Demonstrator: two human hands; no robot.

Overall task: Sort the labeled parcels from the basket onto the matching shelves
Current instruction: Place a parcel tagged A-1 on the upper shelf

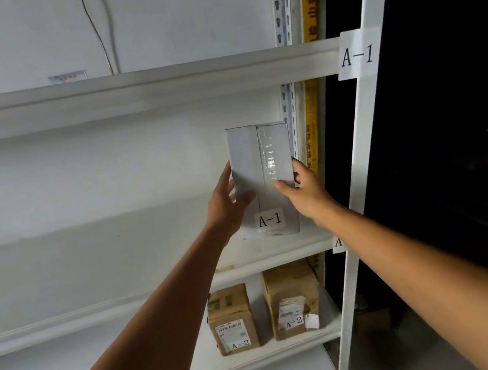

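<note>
A grey taped parcel [260,164] labelled A-1 stands upright on the right end of a white shelf board [275,253]. My left hand [227,205] grips its left side, thumb across the front. My right hand [306,191] grips its right side, thumb on the front face. On the beam above, at the right upright, hangs a shelf tag A-1 [356,54]. One level lower stand two brown cardboard parcels labelled A-2, the left one [232,321] and the right one [292,298]. The basket is out of view.
The white rack upright [357,171] runs down on the right, with dark space beyond it. A partly hidden tag [338,242] sits on the beam by my right arm. A white wall with cables [101,33] lies behind the rack.
</note>
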